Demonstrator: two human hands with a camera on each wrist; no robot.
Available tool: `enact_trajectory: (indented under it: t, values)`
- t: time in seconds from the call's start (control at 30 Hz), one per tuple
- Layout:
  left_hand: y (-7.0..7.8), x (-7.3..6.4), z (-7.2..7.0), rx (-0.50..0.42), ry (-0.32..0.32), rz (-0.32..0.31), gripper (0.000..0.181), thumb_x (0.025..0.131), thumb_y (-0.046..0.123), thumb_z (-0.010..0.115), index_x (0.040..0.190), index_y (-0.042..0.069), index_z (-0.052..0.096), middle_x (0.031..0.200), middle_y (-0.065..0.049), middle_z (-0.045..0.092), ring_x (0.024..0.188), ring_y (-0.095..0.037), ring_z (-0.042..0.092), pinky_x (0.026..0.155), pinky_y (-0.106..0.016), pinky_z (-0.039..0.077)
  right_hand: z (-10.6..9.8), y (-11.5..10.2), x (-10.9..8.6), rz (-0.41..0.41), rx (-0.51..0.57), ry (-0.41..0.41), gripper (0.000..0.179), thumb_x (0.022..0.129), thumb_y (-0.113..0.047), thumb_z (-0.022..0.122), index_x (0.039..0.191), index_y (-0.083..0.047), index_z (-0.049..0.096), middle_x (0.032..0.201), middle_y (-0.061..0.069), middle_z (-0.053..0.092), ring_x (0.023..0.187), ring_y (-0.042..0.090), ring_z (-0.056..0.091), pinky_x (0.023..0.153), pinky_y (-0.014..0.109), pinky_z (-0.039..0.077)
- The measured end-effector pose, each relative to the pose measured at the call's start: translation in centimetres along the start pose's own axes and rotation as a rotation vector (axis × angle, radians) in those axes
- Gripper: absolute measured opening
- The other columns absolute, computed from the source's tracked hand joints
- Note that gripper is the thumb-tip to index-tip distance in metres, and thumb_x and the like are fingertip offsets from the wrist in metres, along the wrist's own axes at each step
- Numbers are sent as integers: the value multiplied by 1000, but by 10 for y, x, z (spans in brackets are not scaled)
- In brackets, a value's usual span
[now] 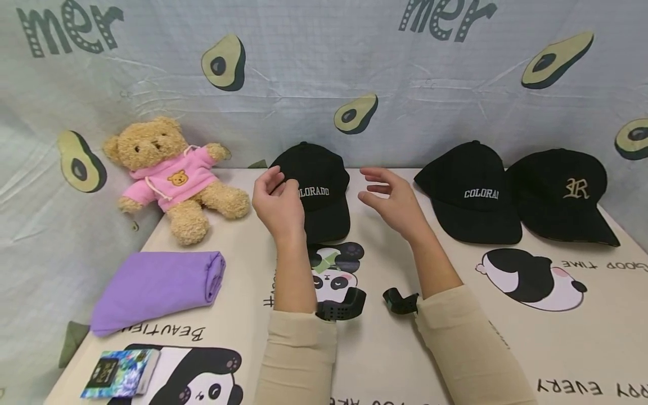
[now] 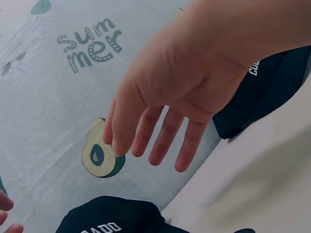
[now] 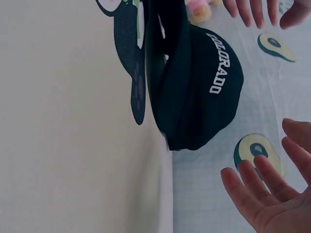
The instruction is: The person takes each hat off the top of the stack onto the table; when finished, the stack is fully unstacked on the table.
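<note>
The left hand [image 1: 282,208] hovers in front of the left side of a black cap [image 1: 326,216] with white COLORADO lettering, overlapping it in the head view. Its fingers are loosely bent around nothing. To the right of that cap is the right hand [image 1: 392,202], raised, with thumb and fingers apart and bare space between them. The left wrist view shows the right hand's palm [image 2: 184,82] large, with the left hand's fingertips at the lower left edge. In the right wrist view, the COLORADO cap [image 3: 204,97] appears between both hands, apart from the right hand [image 3: 272,199].
At the right stand another black COLORADO cap [image 1: 468,191] and a black cap with a gold emblem [image 1: 557,197]. A teddy bear [image 1: 174,180] in a pink hoodie sits at the left, behind a folded purple cloth [image 1: 157,287] and a small colourful box [image 1: 118,374].
</note>
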State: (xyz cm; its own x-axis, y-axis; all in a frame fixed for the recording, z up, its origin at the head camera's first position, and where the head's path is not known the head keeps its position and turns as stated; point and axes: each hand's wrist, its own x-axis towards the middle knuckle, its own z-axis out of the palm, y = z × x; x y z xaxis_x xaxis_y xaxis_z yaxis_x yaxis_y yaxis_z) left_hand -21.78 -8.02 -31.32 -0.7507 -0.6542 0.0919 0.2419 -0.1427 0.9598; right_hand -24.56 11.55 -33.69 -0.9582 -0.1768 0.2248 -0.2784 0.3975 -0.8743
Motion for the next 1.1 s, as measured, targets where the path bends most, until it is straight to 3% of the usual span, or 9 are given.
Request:
enact_trajectory:
  t: [0.13,0.33,0.43,0.63,0.8,1.1]
  values:
    - [0,7,-5,-47,37,-55,37,91,-2,61,127,1,65,124,-19,63,103,-20,61,96,-29,50,4,1,1,30,-6,-25,51,97,-18,70,146,-17,57,150,11,56,135,34,58,107,52,51]
    - [-5,16,-14,-24,-23,-219,44,91,1,64,135,3,61,116,-6,58,108,-17,53,98,-29,46,9,4,2,68,-3,-70,51,97,-17,70,146,-19,57,151,10,55,136,34,57,107,54,51]
    - [-9,20,-18,10,-38,-271,48,90,2,66,138,4,59,120,-6,55,113,-18,51,102,-30,44,12,6,3,76,18,-102,53,96,-16,70,147,-17,56,152,12,54,136,35,56,108,54,50]
    - [-13,24,-24,116,-89,-298,58,89,1,66,145,6,53,145,-15,45,131,-26,43,115,-39,38,17,9,4,110,55,-158,57,96,-13,71,150,-14,53,155,17,50,137,37,55,105,53,53]
    - [-17,25,-26,246,-153,-332,68,89,-2,63,154,8,43,165,-14,31,153,-27,29,126,-41,26,19,14,4,158,111,-209,61,94,-13,71,152,-13,50,156,18,47,140,38,52,101,54,54]
    - [-19,25,-27,350,-201,-359,77,89,3,67,159,7,34,169,-13,28,156,-29,25,128,-45,23,29,20,5,174,122,-248,64,93,-10,73,152,-14,49,157,19,45,138,38,54,102,53,54]
